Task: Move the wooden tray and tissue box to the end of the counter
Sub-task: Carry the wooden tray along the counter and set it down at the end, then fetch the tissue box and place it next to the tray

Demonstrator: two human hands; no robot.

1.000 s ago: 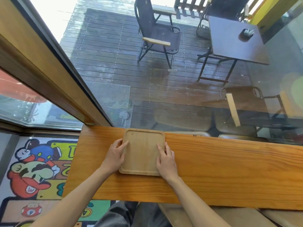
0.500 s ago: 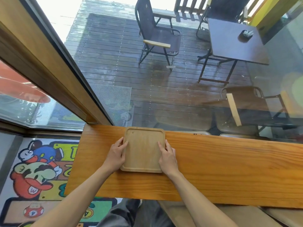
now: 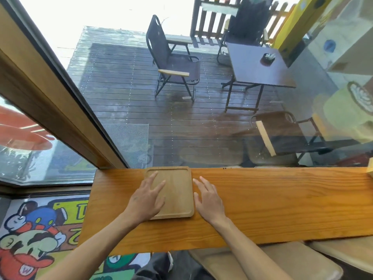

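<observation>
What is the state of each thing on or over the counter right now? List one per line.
Wooden tray: empty, flat on the counter, far edge at the window.
Left hand: open, fingers spread over the tray.
Right hand: open, beside the tray's right edge, holding nothing.

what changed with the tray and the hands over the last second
Both hands let go of the wooden tray: the left hand now lies open over its left part, and the right hand rests open on the counter just right of it. The tray has slid up to the counter's far edge by the window. It stays flat near the left end.
</observation>
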